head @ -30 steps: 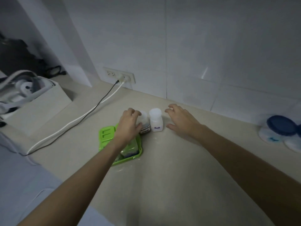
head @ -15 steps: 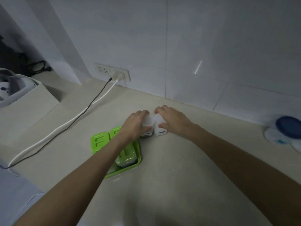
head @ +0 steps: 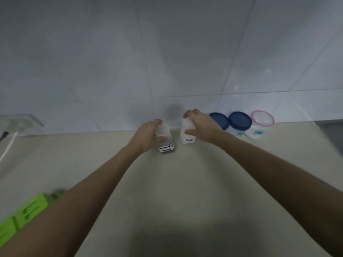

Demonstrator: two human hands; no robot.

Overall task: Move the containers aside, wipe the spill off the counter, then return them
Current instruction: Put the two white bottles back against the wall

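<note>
My left hand (head: 148, 137) grips a small clear bottle (head: 165, 140) with a handwritten white label, fingers wrapped round its upper part. A white bottle marked "Salt" (head: 187, 134) is held near its cap by my right hand (head: 203, 127). Both bottles are upright and side by side near the tiled wall, over the beige counter (head: 185, 182). Whether their bases touch the counter is unclear.
Right of the bottles, against the wall, stand two blue-lidded tubs (head: 239, 120) and a pink-rimmed clear one (head: 262, 120). A green tray (head: 22, 217) lies at the lower left, partly behind my left forearm. A white cable (head: 7, 149) runs along the far left.
Both hands closed on the bottles and carried them right, away from the green tray, towards the tubs. The view swung right with them, so the tray now sits at the lower left.
</note>
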